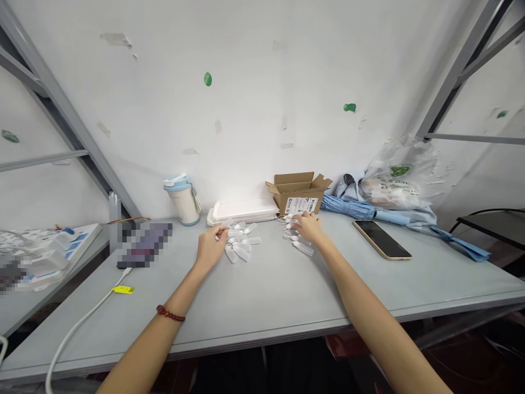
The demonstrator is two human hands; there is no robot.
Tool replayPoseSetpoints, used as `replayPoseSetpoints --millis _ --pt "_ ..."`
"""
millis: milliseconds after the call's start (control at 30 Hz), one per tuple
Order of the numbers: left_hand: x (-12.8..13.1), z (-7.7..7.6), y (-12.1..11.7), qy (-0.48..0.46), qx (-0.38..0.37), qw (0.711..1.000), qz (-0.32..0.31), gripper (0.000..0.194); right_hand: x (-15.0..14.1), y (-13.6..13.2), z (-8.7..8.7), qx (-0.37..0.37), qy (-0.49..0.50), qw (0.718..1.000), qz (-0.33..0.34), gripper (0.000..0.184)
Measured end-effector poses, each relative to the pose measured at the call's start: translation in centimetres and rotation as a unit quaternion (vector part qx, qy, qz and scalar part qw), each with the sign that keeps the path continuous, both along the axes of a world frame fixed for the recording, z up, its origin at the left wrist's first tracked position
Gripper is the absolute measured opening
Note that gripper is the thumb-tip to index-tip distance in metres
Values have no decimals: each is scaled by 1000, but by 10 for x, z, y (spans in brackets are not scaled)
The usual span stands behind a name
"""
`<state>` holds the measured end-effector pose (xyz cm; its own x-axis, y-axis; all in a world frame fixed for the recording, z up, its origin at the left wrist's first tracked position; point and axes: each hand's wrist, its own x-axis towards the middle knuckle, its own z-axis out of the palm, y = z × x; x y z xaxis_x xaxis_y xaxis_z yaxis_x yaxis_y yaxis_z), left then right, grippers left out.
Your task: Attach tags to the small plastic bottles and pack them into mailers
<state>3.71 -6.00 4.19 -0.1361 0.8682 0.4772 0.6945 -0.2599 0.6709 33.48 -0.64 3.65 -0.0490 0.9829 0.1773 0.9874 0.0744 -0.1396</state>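
left hand (212,245) at left cluster of small translucent plastic pieces (243,253) on worktop (266,298) | right hand (310,226) at right cluster (302,248), before open cardboard box (296,196) | hands well apart; cannot tell whether gripping

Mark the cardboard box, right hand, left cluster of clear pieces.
Cardboard box (301,205), head view: label on its front panel.
Right hand (310,226), head view: back of the hand.
Left cluster of clear pieces (241,252), head view: piece near its front.

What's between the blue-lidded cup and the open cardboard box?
A stack of flat white items, between the cup and the box. Shows in the head view.
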Motion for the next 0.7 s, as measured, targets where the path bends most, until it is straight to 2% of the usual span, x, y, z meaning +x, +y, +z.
replayPoseSetpoints --millis 167,467,700 --pt "1 1 -1 3 -3 1000 0 31 -1 0 -1 3 10 1000 -7 36" --pt "2 0 -2 13 7 1000 -10 29 1 0 -1 30 24 999 28 29" --pt "2 0 -2 16 3 1000 -14 30 0 0 -4 20 10 999 25 28"
